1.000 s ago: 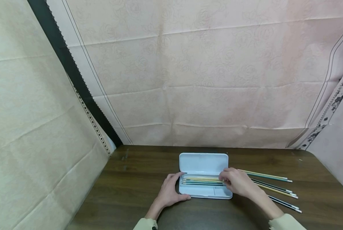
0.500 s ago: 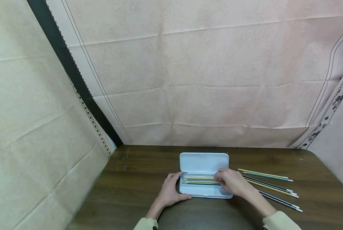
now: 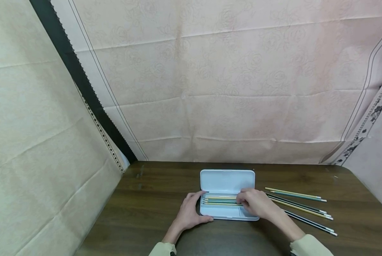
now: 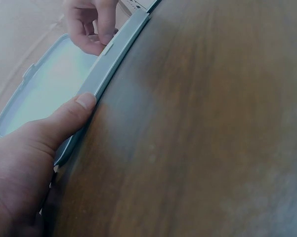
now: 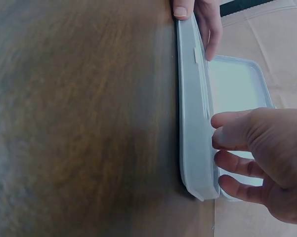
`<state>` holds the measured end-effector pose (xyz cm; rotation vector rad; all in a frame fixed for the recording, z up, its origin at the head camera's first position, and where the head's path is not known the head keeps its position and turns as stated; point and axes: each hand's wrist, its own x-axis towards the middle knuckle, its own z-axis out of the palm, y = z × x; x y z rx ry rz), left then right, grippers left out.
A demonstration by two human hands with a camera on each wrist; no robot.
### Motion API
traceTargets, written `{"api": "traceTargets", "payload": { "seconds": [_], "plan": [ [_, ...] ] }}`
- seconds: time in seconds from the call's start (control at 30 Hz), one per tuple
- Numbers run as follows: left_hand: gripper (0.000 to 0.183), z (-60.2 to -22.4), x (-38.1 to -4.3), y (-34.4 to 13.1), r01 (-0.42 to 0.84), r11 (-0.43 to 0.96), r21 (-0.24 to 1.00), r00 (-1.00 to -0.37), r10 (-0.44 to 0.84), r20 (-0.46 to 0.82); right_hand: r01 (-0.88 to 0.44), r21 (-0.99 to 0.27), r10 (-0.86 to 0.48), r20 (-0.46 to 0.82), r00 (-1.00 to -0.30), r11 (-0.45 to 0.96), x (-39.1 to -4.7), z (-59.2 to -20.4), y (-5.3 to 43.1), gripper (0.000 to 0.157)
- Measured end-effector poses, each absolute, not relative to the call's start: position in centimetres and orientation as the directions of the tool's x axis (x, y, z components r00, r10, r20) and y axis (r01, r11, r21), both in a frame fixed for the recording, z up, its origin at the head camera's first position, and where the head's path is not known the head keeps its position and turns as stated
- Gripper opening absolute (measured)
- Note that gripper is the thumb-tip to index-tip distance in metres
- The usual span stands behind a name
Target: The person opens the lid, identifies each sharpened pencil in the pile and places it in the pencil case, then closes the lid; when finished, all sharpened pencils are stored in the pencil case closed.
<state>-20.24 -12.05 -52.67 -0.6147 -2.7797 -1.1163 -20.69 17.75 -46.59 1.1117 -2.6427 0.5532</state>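
Note:
A light-blue pencil case lies open on the table with its lid raised at the back. Yellow and teal pencils lie side by side in its long compartment, points to the left. My left hand grips the case's left end, thumb on the front wall and fingers at the back. My right hand is over the right half of the case, thumb and forefinger pinching the right end of a pencil there. In the right wrist view, the right hand's fingertips are right at the case's rim; the pencil is hidden.
Several loose pencils, a yellow and teal pair, a dark and yellow group and a dark pair, lie on the brown table to the right. Pale cloth hangs behind the table and at both sides.
My right hand has moved a little left over the case, and a yellow pencil now shows at the front of the row. My left hand has stayed on the case.

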Motion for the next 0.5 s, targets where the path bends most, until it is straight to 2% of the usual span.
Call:
{"api": "traceTargets", "payload": {
  "seconds": [0.17, 0.43, 0.5],
  "plan": [
    [0.092, -52.6, -20.2, -12.0, 0.396, 0.655, 0.643, -0.915, 0.334, 0.224, -0.707, -0.260, -0.613, 0.360, -0.703, 0.658, -20.6, -46.2, 18.8, 0.019],
    [0.091, -52.6, -20.2, -12.0, 0.395, 0.654, 0.645, -0.916, 0.337, 0.219, -0.594, -0.300, -0.513, 0.309, -0.801, 0.747, -20.4, -45.7, 23.0, 0.014],
    [0.091, -52.6, -20.2, -12.1, 0.393, 0.657, 0.644, -0.916, 0.338, 0.215, -0.588, -0.304, -0.498, 0.327, -0.803, 0.749, -20.3, -45.7, 24.4, 0.016]
  ]
}}
